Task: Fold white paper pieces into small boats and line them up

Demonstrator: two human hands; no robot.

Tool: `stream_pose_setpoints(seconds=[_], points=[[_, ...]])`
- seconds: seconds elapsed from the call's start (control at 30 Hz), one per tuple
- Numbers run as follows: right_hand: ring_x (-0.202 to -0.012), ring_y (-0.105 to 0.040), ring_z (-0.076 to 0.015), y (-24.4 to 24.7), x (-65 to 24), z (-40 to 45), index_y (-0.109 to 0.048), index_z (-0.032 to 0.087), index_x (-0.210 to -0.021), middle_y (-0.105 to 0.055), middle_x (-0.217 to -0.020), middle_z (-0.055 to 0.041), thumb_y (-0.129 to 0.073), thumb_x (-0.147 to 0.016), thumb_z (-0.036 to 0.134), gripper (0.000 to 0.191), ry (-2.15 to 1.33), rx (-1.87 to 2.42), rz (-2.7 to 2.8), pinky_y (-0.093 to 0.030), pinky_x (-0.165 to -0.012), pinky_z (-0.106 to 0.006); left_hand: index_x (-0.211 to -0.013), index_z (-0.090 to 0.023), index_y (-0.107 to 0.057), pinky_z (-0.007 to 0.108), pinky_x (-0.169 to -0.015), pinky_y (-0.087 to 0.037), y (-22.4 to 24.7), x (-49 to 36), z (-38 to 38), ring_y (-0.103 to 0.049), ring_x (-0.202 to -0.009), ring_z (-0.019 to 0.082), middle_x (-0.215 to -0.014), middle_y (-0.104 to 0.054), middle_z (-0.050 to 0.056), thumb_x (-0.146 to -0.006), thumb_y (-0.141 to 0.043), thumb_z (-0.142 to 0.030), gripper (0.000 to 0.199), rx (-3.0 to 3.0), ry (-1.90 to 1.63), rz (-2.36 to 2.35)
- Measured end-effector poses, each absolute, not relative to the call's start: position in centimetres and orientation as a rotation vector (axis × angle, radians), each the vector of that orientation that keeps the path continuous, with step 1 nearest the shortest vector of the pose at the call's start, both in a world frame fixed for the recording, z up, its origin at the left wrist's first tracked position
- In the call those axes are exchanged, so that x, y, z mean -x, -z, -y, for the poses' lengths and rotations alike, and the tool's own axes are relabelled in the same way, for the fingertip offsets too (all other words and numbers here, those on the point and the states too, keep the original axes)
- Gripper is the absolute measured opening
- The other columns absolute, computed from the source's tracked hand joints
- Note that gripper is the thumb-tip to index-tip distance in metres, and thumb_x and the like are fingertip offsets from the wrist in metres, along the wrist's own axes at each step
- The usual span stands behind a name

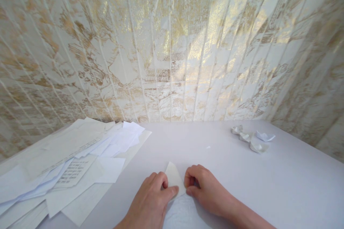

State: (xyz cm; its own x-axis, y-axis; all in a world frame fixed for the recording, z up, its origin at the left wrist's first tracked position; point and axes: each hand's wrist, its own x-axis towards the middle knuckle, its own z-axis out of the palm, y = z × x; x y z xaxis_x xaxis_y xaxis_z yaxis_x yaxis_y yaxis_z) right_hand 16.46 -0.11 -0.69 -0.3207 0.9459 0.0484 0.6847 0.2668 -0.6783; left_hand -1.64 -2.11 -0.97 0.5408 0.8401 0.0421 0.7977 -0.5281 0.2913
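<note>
Partly behind hands (152, 196) (208, 188), pale paper (173, 177)

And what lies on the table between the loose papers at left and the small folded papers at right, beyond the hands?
In the head view, a small white scrap lies there on the tabletop, nearer to the folded papers.

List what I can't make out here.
Head view:
White paper: left edge, partly behind the left hand.
Right hand: its grip on the paper, hidden by its curled fingers.
Printed sheet: words too blurred to read.
Paper pile: lower sheets, covered by upper ones; left side, cut off by the frame.
White speck: too small to identify.
</note>
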Motion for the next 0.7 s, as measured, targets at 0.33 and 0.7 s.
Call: stream_pose_setpoints(seconds=[0.33,0.7], points=[[-0.070,-0.045,-0.0151,1.5,-15.2,1.0,-0.052,0.018,-0.061,-0.055,-0.067,0.0010,-0.056,-0.066,0.009,0.011,-0.558,1.547,2.057,-0.030,-0.066,-0.026,-0.088,-0.022,-0.061,0.028,-0.067,-0.034,2.0,1.5,2.2,-0.043,-0.077,0.018,-0.083,-0.051,0.003,-0.076,-0.043,-0.005,0.027,-2.624,-0.348,-1.396],[-0.072,-0.046,-0.0155,1.4,-15.2,0.8,-0.054,0.018,-0.062,-0.056,-0.069,0.0003,-0.057,-0.067,0.008,0.012,-0.525,1.580,2.112,-0.028,-0.067,-0.026,-0.110,-0.031,-0.053,0.027,-0.063,-0.028,3.2,3.2,1.4,-0.045,-0.074,0.016,-0.083,-0.055,0.000,-0.082,-0.053,-0.017,0.031,-3.035,-0.375,-1.171]])
